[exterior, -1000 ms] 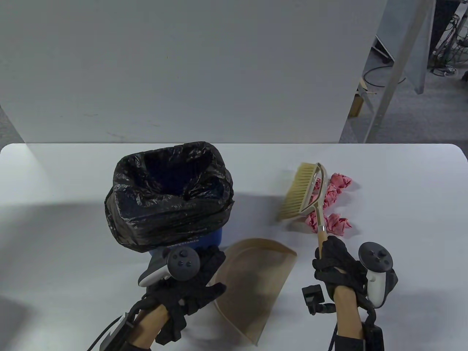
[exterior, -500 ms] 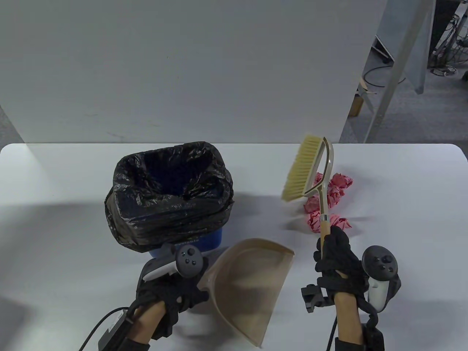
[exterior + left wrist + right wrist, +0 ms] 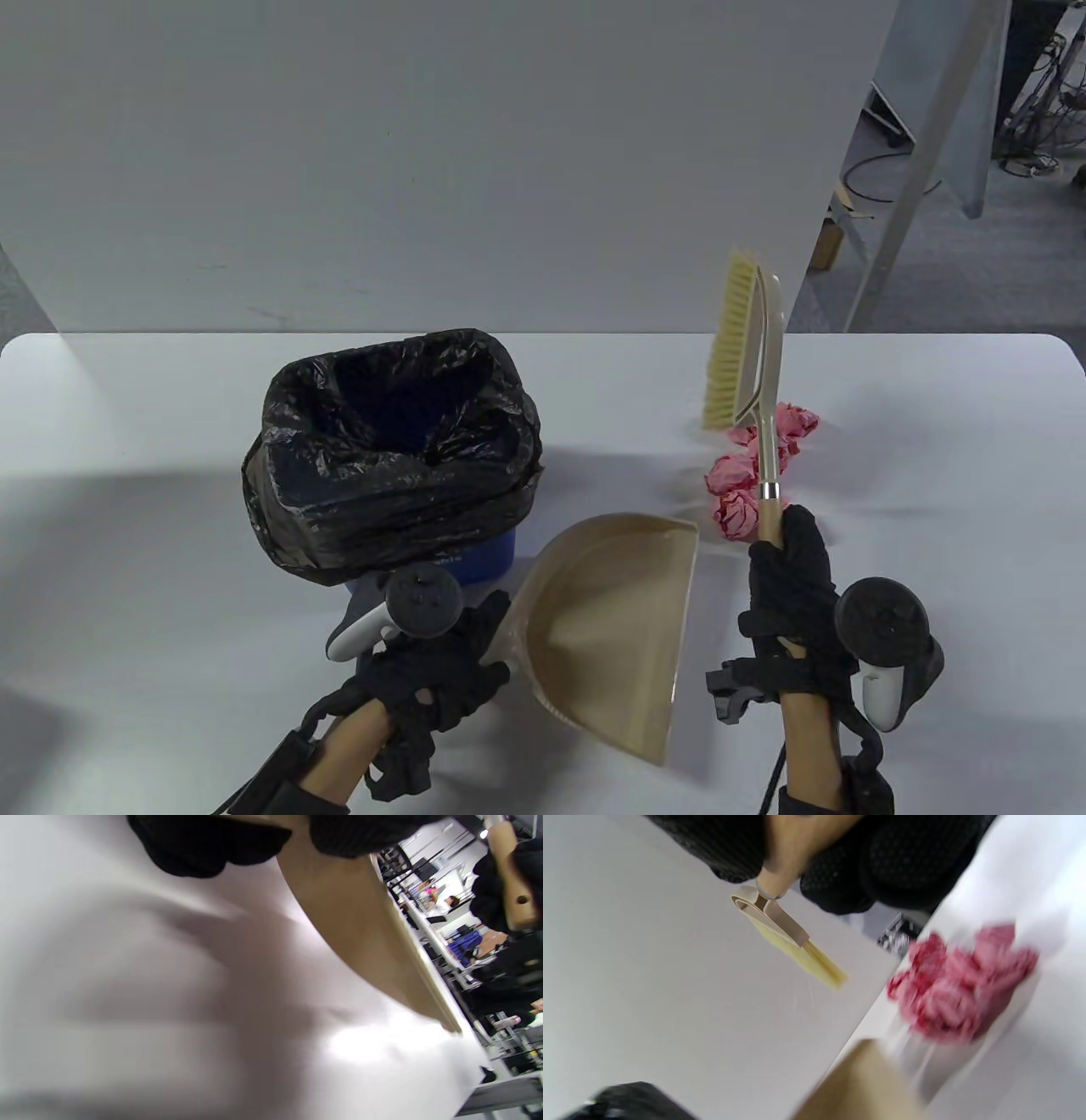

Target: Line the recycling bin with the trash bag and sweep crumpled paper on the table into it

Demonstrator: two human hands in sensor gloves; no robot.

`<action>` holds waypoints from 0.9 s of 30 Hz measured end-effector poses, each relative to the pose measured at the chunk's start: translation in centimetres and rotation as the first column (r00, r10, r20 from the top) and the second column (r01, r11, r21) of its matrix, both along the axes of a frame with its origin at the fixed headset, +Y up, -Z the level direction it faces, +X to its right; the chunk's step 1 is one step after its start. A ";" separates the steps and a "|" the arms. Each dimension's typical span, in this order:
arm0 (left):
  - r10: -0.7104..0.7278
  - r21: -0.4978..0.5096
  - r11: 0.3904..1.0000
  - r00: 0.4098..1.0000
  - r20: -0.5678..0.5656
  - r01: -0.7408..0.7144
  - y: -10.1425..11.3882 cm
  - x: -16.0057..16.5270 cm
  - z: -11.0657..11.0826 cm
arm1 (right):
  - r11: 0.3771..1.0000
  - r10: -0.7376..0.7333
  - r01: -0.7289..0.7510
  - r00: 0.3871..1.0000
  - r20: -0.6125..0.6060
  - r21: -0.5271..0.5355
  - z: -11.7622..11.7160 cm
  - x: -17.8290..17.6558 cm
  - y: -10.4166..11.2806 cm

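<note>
A blue recycling bin (image 3: 479, 562) lined with a black trash bag (image 3: 390, 458) stands left of centre on the white table (image 3: 127, 526). Several crumpled pink paper balls (image 3: 736, 497) (image 3: 950, 993) lie to its right. My left hand (image 3: 441, 671) grips the handle of a beige dustpan (image 3: 615, 611) (image 3: 360, 929), tilted, its open edge near the paper. My right hand (image 3: 785, 586) grips the wooden handle of a hand brush (image 3: 751, 356) (image 3: 789, 938), raised upright above the paper, bristles facing left.
A grey panel (image 3: 424, 161) stands behind the table. To the right of it are a metal frame leg (image 3: 899, 195) and cables on the floor. The right wrist view is blurred.
My right hand has lifted the brush off the paper and swung it upright. My left hand has raised and tilted the dustpan and moved it right, toward the paper.
</note>
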State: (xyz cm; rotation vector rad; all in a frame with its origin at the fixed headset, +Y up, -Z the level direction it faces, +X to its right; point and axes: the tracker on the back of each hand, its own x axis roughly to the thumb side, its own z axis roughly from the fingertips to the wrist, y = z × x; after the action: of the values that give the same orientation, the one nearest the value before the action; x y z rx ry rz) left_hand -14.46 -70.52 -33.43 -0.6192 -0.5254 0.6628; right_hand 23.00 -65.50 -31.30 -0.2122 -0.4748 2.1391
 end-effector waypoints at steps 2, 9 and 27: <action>0.015 -0.001 1.000 1.000 -0.028 -0.015 -0.1 1.0 0.1 | 0.998 0.066 -0.066 0.996 0.065 -0.002 0.2 0.2 0.2; 0.006 0.069 0.998 0.978 -0.208 0.009 -0.2 4.7 -0.5 | 0.966 0.253 -0.232 0.940 0.227 -0.116 0.5 1.0 0.0; -0.077 -0.069 0.996 0.920 -0.384 0.054 -1.4 11.7 -4.9 | 0.904 0.294 -0.180 0.920 0.259 -0.388 0.7 0.6 -0.4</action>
State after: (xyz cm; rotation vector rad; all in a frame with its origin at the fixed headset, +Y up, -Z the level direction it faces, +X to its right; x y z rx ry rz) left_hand -2.79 -71.97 -38.37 -0.5383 -0.1161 0.7168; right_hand 23.65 -65.93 -30.61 -0.7425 -0.2949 2.4391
